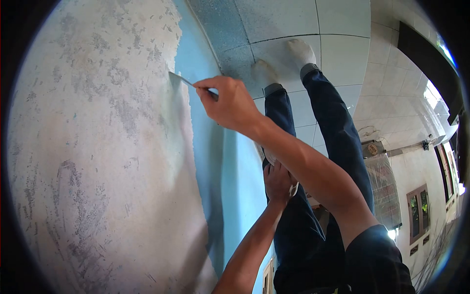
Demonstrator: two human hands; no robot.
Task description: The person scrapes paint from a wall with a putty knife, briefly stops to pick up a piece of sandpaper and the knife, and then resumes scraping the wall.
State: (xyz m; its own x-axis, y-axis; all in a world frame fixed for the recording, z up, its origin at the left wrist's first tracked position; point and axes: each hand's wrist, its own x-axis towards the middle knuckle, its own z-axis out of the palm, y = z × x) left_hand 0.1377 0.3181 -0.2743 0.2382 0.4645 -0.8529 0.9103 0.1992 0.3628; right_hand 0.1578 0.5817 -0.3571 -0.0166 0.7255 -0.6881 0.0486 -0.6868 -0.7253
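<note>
My right hand (pixel 229 102) is closed around the handle of a putty knife (pixel 181 79). Its thin metal blade lies at the wall, close to the ragged border between the bare, mottled whitish surface (pixel 112 142) and the blue paint (pixel 208 157). Lower down, beside my leg, my left hand (pixel 280 182) has its fingers curled, partly behind my right forearm. A pale edge (pixel 293 189) shows at that hand; I cannot tell what the object is.
My legs in dark jeans (pixel 338 117) stand on a tiled floor (pixel 289 19), dusty along the wall's foot. To the right are a stack under clear plastic (pixel 384 186), a wooden-framed window (pixel 417 213) and a dark beam-like shape (pixel 426 63).
</note>
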